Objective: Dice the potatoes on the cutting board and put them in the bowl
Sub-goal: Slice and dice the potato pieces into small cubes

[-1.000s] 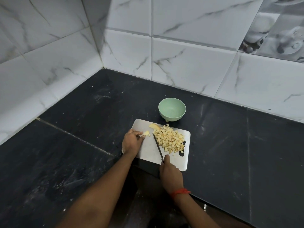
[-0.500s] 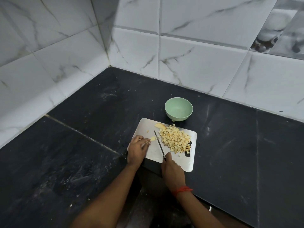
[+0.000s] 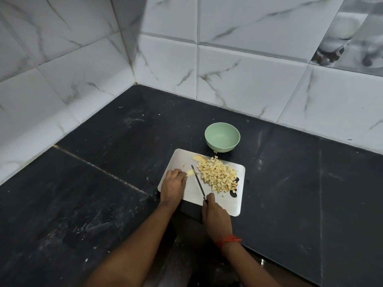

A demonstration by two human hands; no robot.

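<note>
While the right hand (image 3: 215,216) grips a slim steel knife (image 3: 198,182), the left hand (image 3: 174,184) curls beside a pale potato piece (image 3: 190,172) on the white rectangular cutting board (image 3: 232,206), hold unclear.

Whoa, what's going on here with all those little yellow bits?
A person is chopping potato. The right hand holds a knife, its blade over the white cutting board. The left hand has its curled fingertips at a small potato piece beside the blade; whether they grip it is unclear. A pile of diced potato and one uncut slice lie on the board. The green bowl behind it holds nothing yet.
</note>
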